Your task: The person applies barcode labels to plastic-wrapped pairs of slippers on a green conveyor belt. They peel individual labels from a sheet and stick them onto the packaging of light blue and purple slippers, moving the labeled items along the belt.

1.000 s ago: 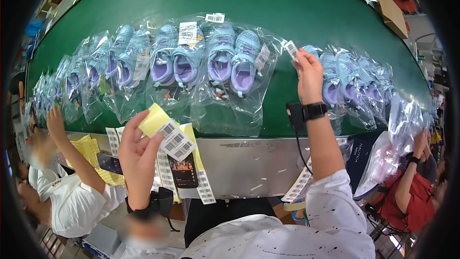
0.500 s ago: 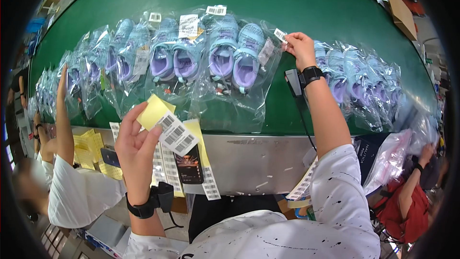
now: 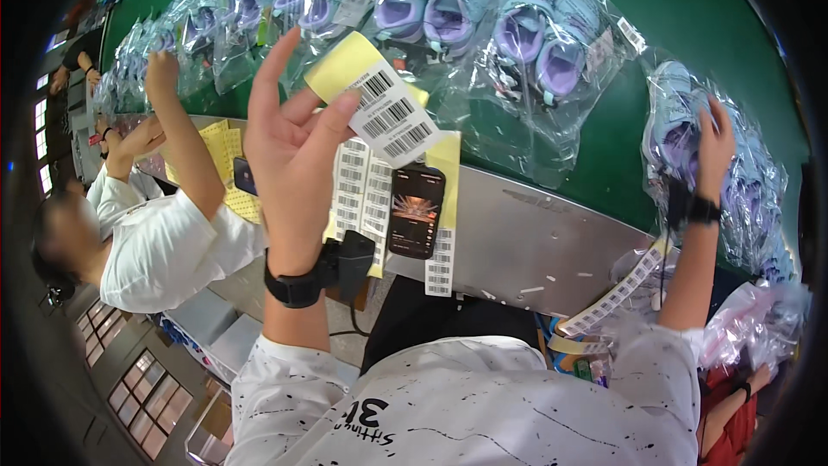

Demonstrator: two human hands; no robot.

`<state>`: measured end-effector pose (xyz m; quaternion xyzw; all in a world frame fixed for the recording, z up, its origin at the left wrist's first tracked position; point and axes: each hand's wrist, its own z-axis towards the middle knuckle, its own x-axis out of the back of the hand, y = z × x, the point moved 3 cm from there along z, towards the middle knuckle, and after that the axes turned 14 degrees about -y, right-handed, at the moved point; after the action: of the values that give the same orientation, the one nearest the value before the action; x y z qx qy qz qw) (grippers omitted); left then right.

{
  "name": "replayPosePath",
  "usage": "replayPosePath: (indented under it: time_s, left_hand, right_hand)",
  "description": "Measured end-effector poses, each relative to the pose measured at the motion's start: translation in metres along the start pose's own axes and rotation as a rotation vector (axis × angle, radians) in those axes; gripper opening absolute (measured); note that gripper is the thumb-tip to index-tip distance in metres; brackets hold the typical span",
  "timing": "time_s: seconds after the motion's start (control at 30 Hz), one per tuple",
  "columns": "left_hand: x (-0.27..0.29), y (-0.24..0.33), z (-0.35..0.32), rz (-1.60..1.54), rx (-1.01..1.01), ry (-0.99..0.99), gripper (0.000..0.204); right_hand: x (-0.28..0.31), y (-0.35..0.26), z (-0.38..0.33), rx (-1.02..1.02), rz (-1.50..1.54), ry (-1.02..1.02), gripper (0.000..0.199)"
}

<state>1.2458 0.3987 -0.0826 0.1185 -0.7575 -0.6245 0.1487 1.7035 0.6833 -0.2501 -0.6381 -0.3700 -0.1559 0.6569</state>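
My left hand [image 3: 297, 142] pinches a sheet of white barcode labels [image 3: 392, 121] with a yellow backing curling at its top. At the right, my right hand [image 3: 714, 151] has its curled fingers on a clear-bagged pair of light blue shoes [image 3: 673, 108], the front one of a row; its grip is partly hidden. Between the hands lies another bagged pair of blue shoes with lilac linings [image 3: 561, 67]. A small white barcode label [image 3: 631, 32] sits at that bag's upper right corner.
Bagged shoes [image 3: 246, 9] line the green table [image 3: 604, 134] to the left. Label strips [image 3: 440, 263] and a phone [image 3: 417, 211] lie at its metal edge. A co-worker in a white shirt [image 3: 172, 250] works at left; another person's red garment [image 3: 729, 406] shows at lower right.
My right hand has left the corner label of the middle bag and moved right onto the bagged shoes there. The view has turned right; my left hand keeps the label sheet.
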Motion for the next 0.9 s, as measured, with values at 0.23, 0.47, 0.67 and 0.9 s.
replayPosePath:
  time_s: [0.23, 0.47, 0.67, 0.9]
  left_hand:
    - [0.002, -0.01, -0.006, -0.04, 0.049, -0.008, 0.038]
    - [-0.036, -0.01, 0.005, -0.093, 0.028, -0.117, 0.035]
    - [-0.056, 0.002, 0.004, 0.042, 0.077, -0.296, 0.028]
    - [-0.064, 0.015, 0.006, 0.192, 0.113, -0.401, 0.025]
  right_hand:
    - [-0.02, 0.0, -0.064, 0.033, -0.061, 0.047, 0.051]
    - [-0.12, -0.104, -0.04, 0.167, 0.052, 0.003, 0.057]
    - [-0.111, -0.207, -0.059, 0.457, 0.018, 0.016, 0.036]
    - [-0.131, -0.285, -0.102, 0.562, 0.613, -0.365, 0.014]
